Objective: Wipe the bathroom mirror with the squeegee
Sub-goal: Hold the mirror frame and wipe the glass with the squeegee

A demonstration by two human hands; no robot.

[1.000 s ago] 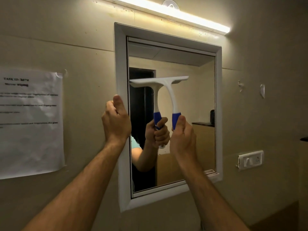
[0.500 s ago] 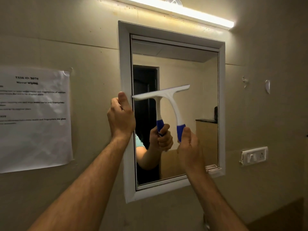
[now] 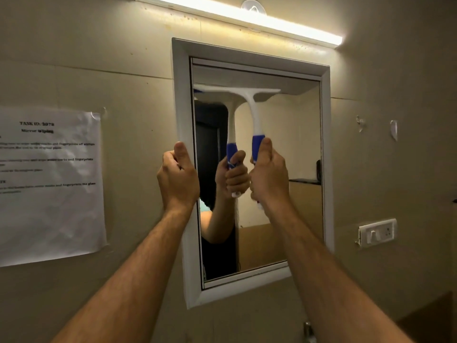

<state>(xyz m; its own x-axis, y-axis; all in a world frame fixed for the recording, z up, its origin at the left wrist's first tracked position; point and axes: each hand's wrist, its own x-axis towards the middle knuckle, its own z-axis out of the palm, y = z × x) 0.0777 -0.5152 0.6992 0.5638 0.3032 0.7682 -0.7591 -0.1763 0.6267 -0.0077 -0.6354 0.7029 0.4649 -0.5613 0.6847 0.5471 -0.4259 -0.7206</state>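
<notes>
A white-framed mirror (image 3: pixel 300 149) hangs on the beige wall. My right hand (image 3: pixel 268 174) grips the blue handle of a white squeegee (image 3: pixel 251 105), whose blade lies level against the upper part of the glass, its left end at the frame's inner edge. My left hand (image 3: pixel 178 177) is clenched around the mirror frame's left side (image 3: pixel 181 95) at mid height. The glass reflects the squeegee, my hand and forearm, and a dark doorway.
A tube light (image 3: pixel 247 17) glows above the mirror. A printed paper sheet (image 3: pixel 49 184) is taped to the wall on the left. A white switch and socket plate (image 3: pixel 377 231) sits right of the mirror, with small wall hooks (image 3: pixel 393 129) above it.
The squeegee dropped and tilted half a second ago, and now sits higher and level near the top of the glass. My left hand stays on the frame.
</notes>
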